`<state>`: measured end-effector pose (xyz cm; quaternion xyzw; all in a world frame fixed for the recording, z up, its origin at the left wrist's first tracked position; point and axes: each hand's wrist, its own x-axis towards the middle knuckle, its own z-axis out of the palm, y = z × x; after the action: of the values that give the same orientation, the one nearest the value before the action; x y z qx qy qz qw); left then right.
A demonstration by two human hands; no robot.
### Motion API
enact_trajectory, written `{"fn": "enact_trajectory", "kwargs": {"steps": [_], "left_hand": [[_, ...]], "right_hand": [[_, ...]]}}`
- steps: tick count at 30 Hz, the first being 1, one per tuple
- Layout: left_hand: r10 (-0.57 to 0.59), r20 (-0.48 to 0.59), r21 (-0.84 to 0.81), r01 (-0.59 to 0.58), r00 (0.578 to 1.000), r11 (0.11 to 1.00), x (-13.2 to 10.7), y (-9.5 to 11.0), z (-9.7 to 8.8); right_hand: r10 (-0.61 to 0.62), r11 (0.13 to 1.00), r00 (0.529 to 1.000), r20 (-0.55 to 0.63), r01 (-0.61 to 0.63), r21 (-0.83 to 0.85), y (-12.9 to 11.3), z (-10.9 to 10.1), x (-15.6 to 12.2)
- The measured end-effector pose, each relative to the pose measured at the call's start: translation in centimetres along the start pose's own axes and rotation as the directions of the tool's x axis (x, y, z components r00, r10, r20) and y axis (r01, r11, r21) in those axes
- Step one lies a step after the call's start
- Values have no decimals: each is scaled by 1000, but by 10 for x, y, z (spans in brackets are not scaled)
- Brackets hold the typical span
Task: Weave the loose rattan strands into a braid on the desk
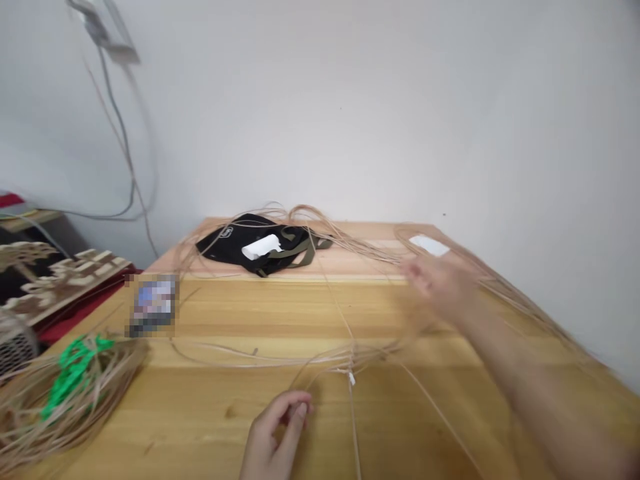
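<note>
Thin tan strands that look like rattan cane cross on the wooden table, gathered at a knot (351, 363) with a small white tie (352, 379) just below it. At the lower middle, my left hand (275, 433) is closed, thumb and forefinger pinched together. A cane strand (320, 375) curves from the knot down to those fingertips. My right hand (443, 287) is raised above the table's right side, near the far strands. Motion smears its fingers, which look curled; faint blurred strands run below it, and whether it holds one is unclear.
A cane coil (105, 413) with a green tie (75, 370) lies at the left. Further back are a black cloth bag (230, 250), a white roll (261, 247), a white paper (429, 245) and long cane bundles (360, 247). Wooden pieces (65, 283) stand beyond the left edge.
</note>
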<state>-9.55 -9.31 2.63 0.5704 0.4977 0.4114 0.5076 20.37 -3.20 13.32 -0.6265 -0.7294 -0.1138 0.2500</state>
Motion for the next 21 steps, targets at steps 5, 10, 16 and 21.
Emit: {"fn": "enact_trajectory", "kwargs": {"steps": [5, 10, 16, 21], "left_hand": [[17, -6, 158, -16, 1000, 987, 13, 8, 3], [108, 150, 312, -150, 983, 938, 54, 21, 26], [174, 173, 423, -233, 969, 876, 99, 23, 52], [280, 290, 429, -386, 915, 816, 104, 38, 72]], "right_hand": [[-36, 973, 994, 108, 11, 231, -6, 85, -28], [23, 934, 993, 119, -64, 351, -9, 108, -49], [92, 882, 987, 128, -141, 449, -14, 108, -55], [-33, 844, 977, 213, -87, 530, -25, 95, -53]]}}
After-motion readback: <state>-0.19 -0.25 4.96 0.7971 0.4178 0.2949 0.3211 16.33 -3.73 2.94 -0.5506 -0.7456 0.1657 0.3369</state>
